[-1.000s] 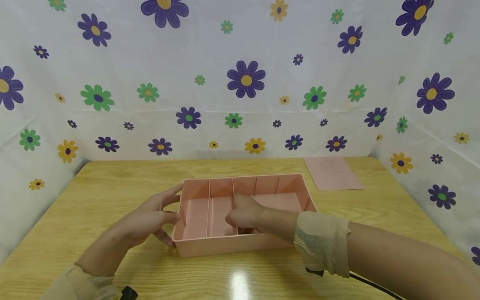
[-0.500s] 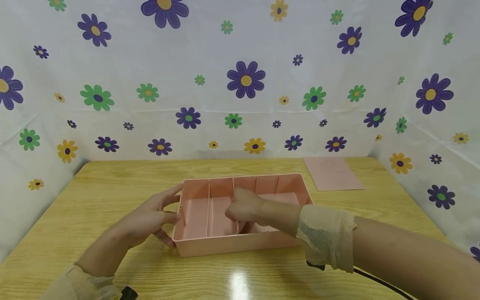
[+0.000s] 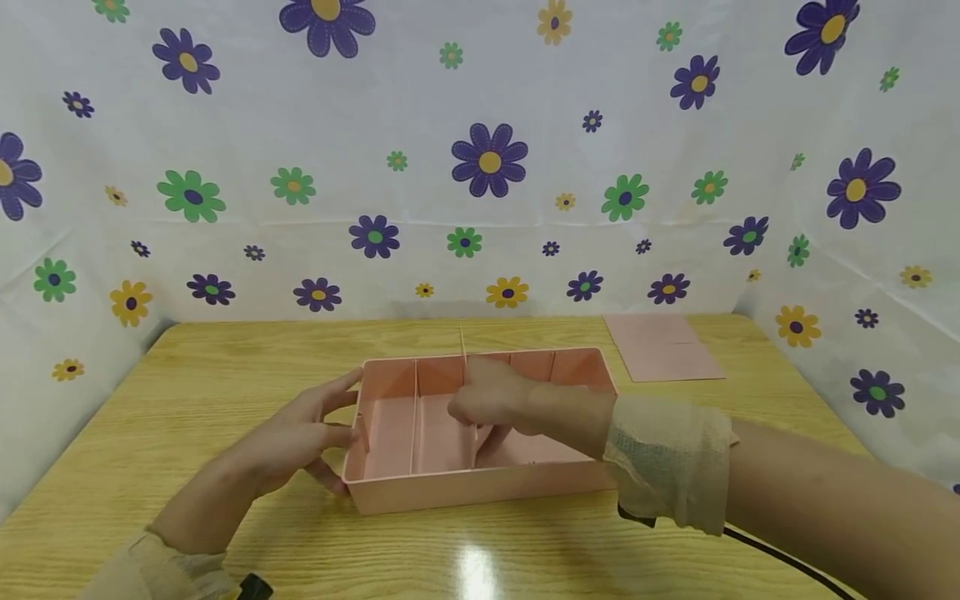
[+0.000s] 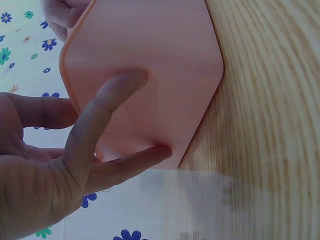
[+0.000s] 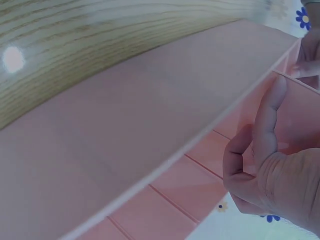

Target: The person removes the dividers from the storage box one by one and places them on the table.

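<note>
A pink plastic box [image 3: 480, 490] with compartments sits on the table. My left hand [image 3: 296, 435] rests against its left end; in the left wrist view the thumb and another finger press the end wall, spread and fairly straight. My right hand [image 3: 495, 396] reaches inside and pinches a thin pink divider [image 3: 462, 340], whose far end stands above the back rim. In the right wrist view the thumb lies along this divider [image 5: 302, 112]; the fingertips behind it are hidden. A second divider [image 3: 414, 417] stands farther left, seated in the box.
A flat pink sheet [image 3: 663, 346] lies at the table's back right. The wooden table [image 3: 247, 358] is walled by a flowered white cloth [image 3: 420, 108]. A black cable [image 3: 780, 557] trails from my right wrist.
My right hand has risen slightly, and the divider has come up with it, its far end now sticking out over the back rim. My left hand and the box stay in place.
</note>
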A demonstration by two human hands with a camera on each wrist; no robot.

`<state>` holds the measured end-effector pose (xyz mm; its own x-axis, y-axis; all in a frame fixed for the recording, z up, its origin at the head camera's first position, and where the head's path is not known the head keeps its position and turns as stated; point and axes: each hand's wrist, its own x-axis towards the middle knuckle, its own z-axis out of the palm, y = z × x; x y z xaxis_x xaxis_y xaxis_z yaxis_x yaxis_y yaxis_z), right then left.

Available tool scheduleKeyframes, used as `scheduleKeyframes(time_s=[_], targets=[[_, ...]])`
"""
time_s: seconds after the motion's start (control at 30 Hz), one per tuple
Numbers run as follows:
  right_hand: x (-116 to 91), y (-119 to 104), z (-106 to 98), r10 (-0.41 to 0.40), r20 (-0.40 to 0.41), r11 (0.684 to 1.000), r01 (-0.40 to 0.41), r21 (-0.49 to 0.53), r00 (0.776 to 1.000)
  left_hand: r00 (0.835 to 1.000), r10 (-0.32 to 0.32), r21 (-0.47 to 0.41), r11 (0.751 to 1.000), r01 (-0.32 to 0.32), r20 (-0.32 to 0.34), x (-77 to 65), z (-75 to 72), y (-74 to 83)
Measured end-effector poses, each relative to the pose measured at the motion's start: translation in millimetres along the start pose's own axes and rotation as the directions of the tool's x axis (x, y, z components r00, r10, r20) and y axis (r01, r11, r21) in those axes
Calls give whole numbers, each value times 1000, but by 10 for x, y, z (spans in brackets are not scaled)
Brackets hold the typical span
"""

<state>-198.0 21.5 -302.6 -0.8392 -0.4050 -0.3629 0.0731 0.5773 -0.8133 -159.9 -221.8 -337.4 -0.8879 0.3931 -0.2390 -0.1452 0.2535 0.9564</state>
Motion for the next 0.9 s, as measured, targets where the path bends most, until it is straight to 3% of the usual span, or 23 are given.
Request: scheduleKeyframes(time_s=[0.4, 0.9], targets=[[-178, -220, -166, -54, 11, 999, 54, 8, 998, 1000, 3, 8, 1000, -3, -5, -2, 6, 5], [-251, -259, -572, -73, -109, 997, 74, 8, 991, 1000, -1, 13, 1000, 1, -2, -9, 5, 25]])
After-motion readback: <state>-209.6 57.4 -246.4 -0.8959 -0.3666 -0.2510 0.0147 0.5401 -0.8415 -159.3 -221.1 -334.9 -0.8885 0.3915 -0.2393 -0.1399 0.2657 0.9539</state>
